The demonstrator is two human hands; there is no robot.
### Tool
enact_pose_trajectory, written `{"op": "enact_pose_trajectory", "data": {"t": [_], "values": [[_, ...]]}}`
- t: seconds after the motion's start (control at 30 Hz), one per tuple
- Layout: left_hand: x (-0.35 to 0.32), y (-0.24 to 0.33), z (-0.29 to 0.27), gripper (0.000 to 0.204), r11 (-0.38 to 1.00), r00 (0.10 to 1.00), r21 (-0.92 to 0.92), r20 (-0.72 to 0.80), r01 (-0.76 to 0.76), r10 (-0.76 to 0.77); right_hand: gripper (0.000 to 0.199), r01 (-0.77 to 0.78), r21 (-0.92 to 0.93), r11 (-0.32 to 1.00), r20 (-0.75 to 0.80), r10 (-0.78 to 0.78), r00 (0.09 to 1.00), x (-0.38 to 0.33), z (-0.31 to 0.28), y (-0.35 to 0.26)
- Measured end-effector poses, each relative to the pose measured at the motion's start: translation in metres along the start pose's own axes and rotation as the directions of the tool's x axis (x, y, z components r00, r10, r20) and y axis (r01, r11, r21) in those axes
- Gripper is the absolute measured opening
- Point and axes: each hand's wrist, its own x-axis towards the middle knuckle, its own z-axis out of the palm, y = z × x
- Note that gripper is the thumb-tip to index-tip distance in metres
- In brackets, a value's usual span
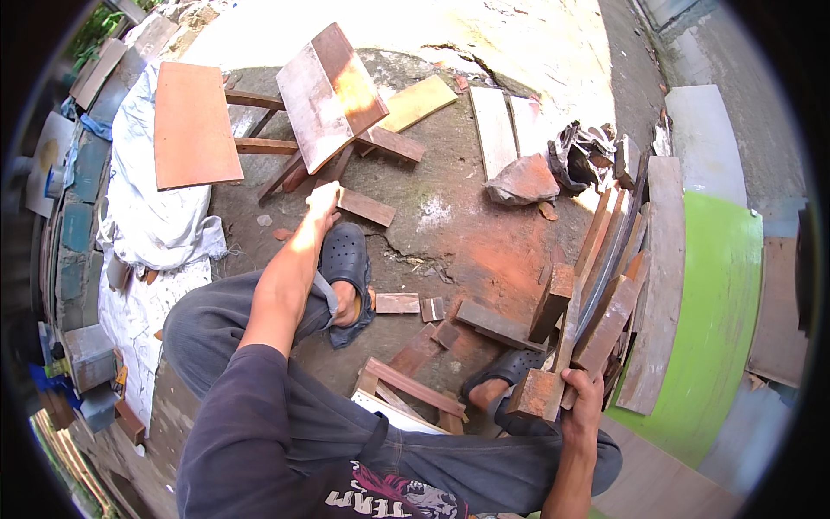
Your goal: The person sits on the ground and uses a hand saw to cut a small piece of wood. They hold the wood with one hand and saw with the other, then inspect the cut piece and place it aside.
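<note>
My left hand (322,201) reaches forward over my left foot and grips the end of a short reddish wood plank (367,207) lying on the ground. My right hand (581,400) is down at the lower right, closed on a chunky reddish-brown wood block (536,394) beside my right foot (501,374). Just beyond that hand, several brown wood offcuts (605,324) lean against a stack of boards.
A small wooden stool frame with slanted boards (328,95) stands ahead, an orange board (190,125) to its left on white sheeting (147,208). Loose planks (494,130), a rock (523,180) and a green curved panel (718,320) lie to the right. Small offcuts (398,303) dot the ground.
</note>
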Motion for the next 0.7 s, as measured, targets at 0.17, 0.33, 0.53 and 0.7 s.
{"op": "enact_pose_trajectory", "data": {"t": [0.17, 0.33, 0.53, 0.7], "values": [[0.049, -0.020, -0.034, 0.041, 0.988, 0.975, -0.135, 0.197, -0.082, 0.107, 0.053, 0.003, -0.119, 0.993, 0.080, 0.006, 0.997, 0.007, 0.030, -0.001], [0.038, -0.024, -0.013, 0.040, 0.990, 0.977, -0.114, 0.185, -0.084, 0.104, 0.056, -0.004, -0.162, 0.987, 0.073, 0.016, 0.997, 0.018, 0.029, 0.015], [-0.004, -0.023, -0.001, 0.040, 0.982, 0.981, -0.090, 0.076, -0.169, 0.176, 0.051, -0.006, -0.169, 0.986, 0.050, 0.014, 0.999, 0.022, 0.035, 0.015], [-0.020, -0.024, 0.008, 0.040, 0.987, 0.997, -0.147, -0.048, -0.070, 0.064, 0.048, 0.016, -0.164, 0.986, 0.095, -0.001, 0.996, 0.027, 0.034, 0.020]]}}
